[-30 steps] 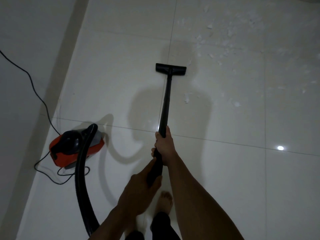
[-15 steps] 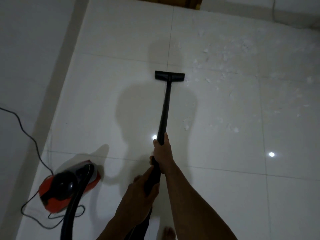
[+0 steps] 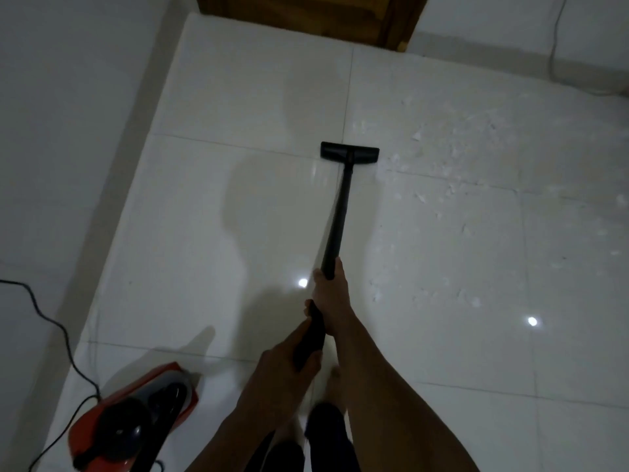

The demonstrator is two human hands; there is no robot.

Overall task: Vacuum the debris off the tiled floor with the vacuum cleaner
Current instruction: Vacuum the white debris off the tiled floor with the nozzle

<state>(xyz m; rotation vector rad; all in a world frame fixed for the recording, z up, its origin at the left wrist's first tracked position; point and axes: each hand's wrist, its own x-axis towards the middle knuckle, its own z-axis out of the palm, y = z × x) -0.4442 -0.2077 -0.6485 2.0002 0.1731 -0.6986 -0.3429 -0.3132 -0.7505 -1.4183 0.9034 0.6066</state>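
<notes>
Both my right hand and left hand grip the slim black wand. Its flat rectangular nozzle rests on glossy tiles beside pale flaky debris.

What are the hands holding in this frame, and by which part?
Both hands grip the black vacuum wand: the right hand around its near end, the left hand just behind, on the thicker handle section.
</notes>
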